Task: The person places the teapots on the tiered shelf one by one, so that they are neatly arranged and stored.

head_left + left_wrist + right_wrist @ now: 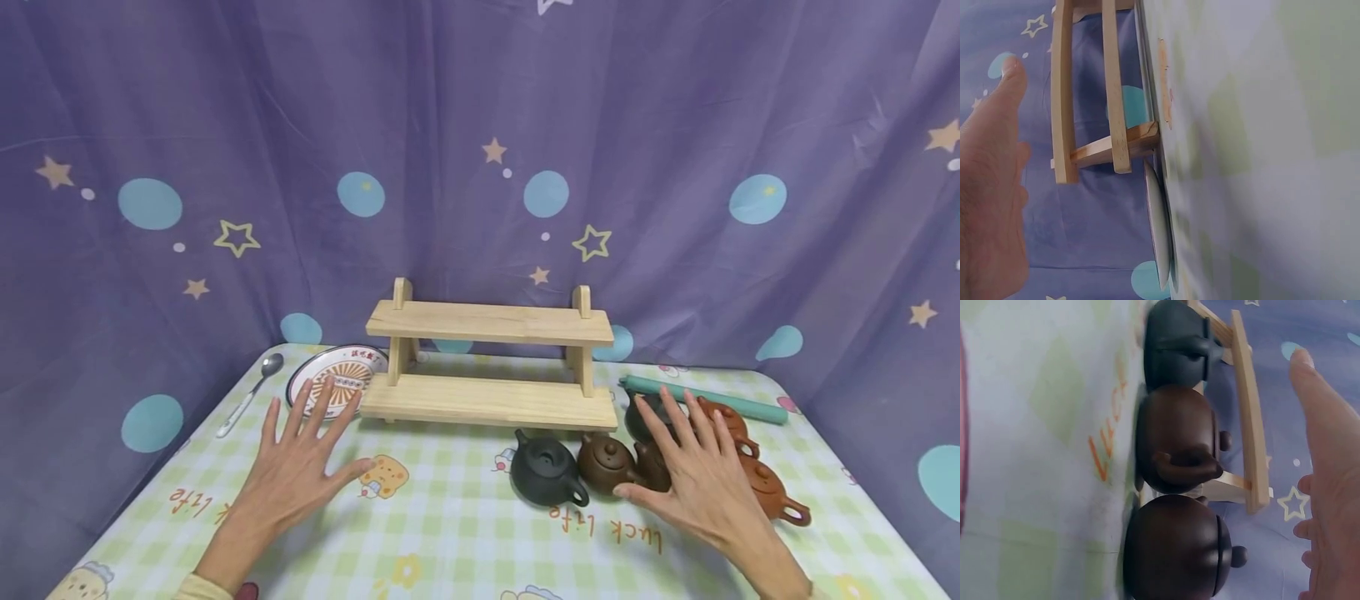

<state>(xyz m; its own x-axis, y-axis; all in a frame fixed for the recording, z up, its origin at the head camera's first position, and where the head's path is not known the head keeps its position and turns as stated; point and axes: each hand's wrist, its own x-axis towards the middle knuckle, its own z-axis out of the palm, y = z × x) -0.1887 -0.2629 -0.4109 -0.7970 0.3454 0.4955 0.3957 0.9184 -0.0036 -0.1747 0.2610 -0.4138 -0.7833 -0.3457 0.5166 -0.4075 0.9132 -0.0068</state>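
My left hand hovers above the left side of the table with its fingers spread, holding nothing. Its fingertips overlap a white patterned plate in the head view. My right hand, also spread and holding nothing, is over a group of small teapots. A black teapot and a brown teapot stand to the left of that hand. Another dark brown teapot is partly hidden by its thumb side. Behind the fingers are a second black teapot and a reddish teapot; one more reddish teapot sits to the right.
A two-tier wooden shelf stands at the back middle, nothing on its boards. A spoon lies at the far left. Behind the teapots lies a green rolled-up length. A purple curtain hangs behind the checked tablecloth.
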